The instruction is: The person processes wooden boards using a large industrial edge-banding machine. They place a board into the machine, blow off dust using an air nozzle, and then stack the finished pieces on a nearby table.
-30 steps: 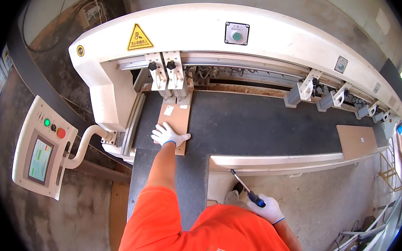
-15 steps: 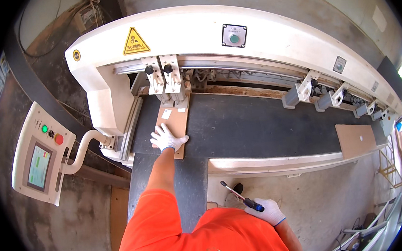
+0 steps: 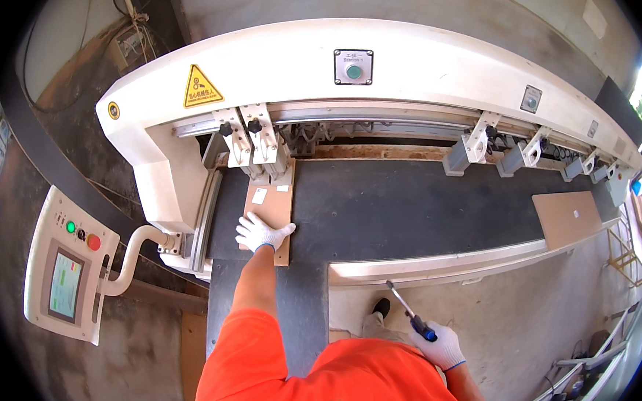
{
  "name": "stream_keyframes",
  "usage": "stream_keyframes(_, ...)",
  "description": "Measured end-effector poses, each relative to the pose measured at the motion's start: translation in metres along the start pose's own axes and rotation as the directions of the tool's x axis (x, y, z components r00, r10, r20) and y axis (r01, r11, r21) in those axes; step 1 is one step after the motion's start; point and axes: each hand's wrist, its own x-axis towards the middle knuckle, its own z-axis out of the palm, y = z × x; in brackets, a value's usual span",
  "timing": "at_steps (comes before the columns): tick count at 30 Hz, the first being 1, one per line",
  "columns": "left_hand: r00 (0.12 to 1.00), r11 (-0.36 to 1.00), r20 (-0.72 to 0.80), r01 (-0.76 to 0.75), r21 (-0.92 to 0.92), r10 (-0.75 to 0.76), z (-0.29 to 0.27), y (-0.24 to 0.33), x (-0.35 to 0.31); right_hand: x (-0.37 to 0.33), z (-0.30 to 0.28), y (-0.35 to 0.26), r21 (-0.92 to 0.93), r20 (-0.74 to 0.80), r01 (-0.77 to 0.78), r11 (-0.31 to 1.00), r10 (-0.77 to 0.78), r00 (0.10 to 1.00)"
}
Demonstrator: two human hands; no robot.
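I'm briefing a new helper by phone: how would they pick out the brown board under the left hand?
Find the long white machine over the flat black tabletop. At its left end, by two white metal clamps, lies a narrow brown rectangular board under the white-gloved left hand. Unlike the wider brown board at the right end, it bears two white patches, not one.

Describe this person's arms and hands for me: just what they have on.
The left hand and right hand each wear a white glove with thin blue edging at the wrist. The left arm has a plain, loose, bright orange-red short sleeve, leaving the forearm bare; the right forearm is bare too.
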Motion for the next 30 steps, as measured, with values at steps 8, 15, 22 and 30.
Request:
stream_keyframes(8, 0.995, 0.998, 0.099, 0.025, 0.066, -0.031, -0.006, 0.009, 0.004, -0.015, -0.021, 0.015, 0.061, 0.124, 0.051, 0.997, -0.058, 0.991)
stream_keyframes(15, 0.996, 0.996, 0.081, 0.043, 0.072, -0.049, -0.006, 0.013, 0.002, -0.022, -0.033, 0.054, 0.211, 0.106, 0.010, 0.977, -0.033, 0.994)
stream_keyframes(22, 0.997, 0.994, 0.028, 0.071, 0.087, -0.074, 0.000, 0.041, -0.035, -0.033, -0.029, 0.091, 0.321, -0.014, -0.089, 0.943, 0.098, 0.995)
stream_keyframes(30, 0.922, 0.909, 0.059, -0.387, 0.156, 0.382, 0.061, 0.176, -0.176, -0.050, -0.031, 0.104, 0.424, -0.208, -0.078, 0.902, 0.181, 0.961)
